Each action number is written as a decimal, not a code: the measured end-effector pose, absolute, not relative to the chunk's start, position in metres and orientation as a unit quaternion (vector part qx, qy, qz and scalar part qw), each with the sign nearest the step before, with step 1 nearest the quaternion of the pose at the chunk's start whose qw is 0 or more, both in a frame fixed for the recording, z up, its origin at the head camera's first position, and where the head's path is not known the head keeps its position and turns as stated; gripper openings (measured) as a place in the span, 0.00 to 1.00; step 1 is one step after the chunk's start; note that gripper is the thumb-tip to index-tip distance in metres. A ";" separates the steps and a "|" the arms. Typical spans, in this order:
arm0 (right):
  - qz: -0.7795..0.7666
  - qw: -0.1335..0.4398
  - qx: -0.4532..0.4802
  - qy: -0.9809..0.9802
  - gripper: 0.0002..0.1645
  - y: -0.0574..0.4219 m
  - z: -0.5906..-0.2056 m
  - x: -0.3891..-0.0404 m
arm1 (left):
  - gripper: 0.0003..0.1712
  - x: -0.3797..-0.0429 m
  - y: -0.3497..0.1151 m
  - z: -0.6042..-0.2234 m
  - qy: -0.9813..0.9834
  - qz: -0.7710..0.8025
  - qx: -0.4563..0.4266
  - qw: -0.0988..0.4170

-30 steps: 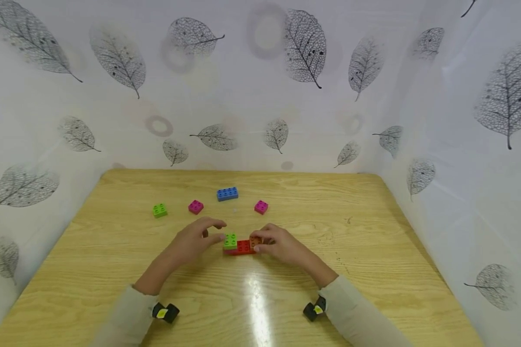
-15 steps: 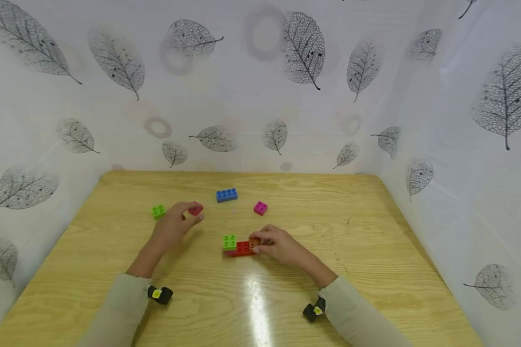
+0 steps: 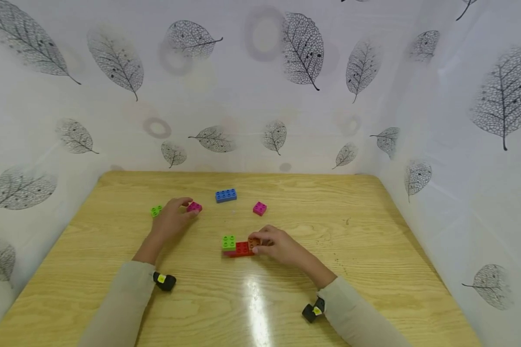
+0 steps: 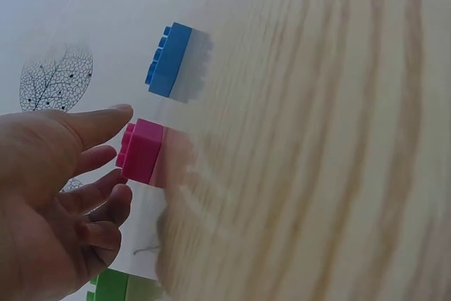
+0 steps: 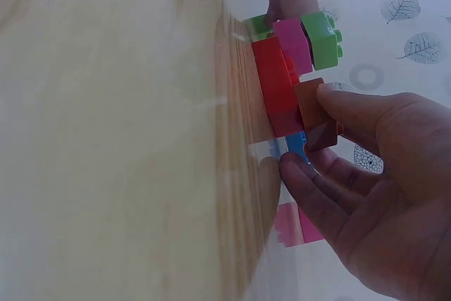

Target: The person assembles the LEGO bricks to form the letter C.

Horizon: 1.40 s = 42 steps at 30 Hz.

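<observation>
My right hand (image 3: 280, 246) pinches an orange-brown brick (image 5: 314, 100) between thumb and fingers, right at the end of a long red brick (image 5: 275, 79). At the red brick's other end, a pink brick (image 5: 292, 46) carries a light green brick (image 3: 229, 242) on top. Farther left, my left hand (image 3: 172, 219) is around a loose pink brick (image 4: 143, 150) that sits on the table. Its thumb and fingers lie spread on either side of that brick, with a gap visible in the left wrist view.
A long blue brick (image 3: 226, 195) lies toward the back of the wooden table (image 3: 364, 270). Another pink brick (image 3: 259, 208) is to its right. A green brick (image 3: 156, 211) is partly hidden behind the left hand. Leaf-patterned cloth (image 3: 239, 86) borders the table.
My left hand has moved away from the stacked bricks, back and left to the loose pink brick. The right hand keeps its hold on the orange-brown brick in the same place.
</observation>
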State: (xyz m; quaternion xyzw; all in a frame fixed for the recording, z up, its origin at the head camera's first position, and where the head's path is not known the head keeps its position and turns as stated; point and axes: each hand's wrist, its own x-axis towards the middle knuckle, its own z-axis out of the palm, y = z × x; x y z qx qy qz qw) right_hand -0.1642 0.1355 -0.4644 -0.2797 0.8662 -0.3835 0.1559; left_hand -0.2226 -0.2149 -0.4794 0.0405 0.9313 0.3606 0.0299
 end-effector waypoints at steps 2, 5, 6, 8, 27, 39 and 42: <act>-0.383 0.156 -0.278 0.867 0.23 0.135 -0.464 -0.164 | 0.35 -0.224 -0.215 -0.481 0.933 0.356 0.040 0.032; -0.384 0.155 -0.278 0.867 0.23 0.135 -0.465 -0.164 | 0.36 -0.225 -0.213 -0.482 0.936 0.349 0.041 0.034; -0.386 0.155 -0.278 0.866 0.23 0.136 -0.465 -0.164 | 0.36 -0.226 -0.213 -0.482 0.936 0.347 0.040 0.034; -0.387 0.155 -0.278 0.865 0.23 0.136 -0.465 -0.165 | 0.35 -0.226 -0.212 -0.482 0.938 0.342 0.038 0.034; -0.377 0.159 -0.270 0.872 0.24 0.135 -0.467 -0.165 | 0.31 -0.222 -0.211 -0.478 0.932 0.353 0.062 0.049; -0.378 0.151 -0.282 0.869 0.24 0.136 -0.467 -0.165 | 0.29 -0.204 -0.198 -0.470 0.921 0.376 0.071 0.073; -0.380 0.152 -0.277 0.869 0.24 0.136 -0.467 -0.165 | 0.30 -0.199 -0.192 -0.464 0.922 0.372 0.077 0.075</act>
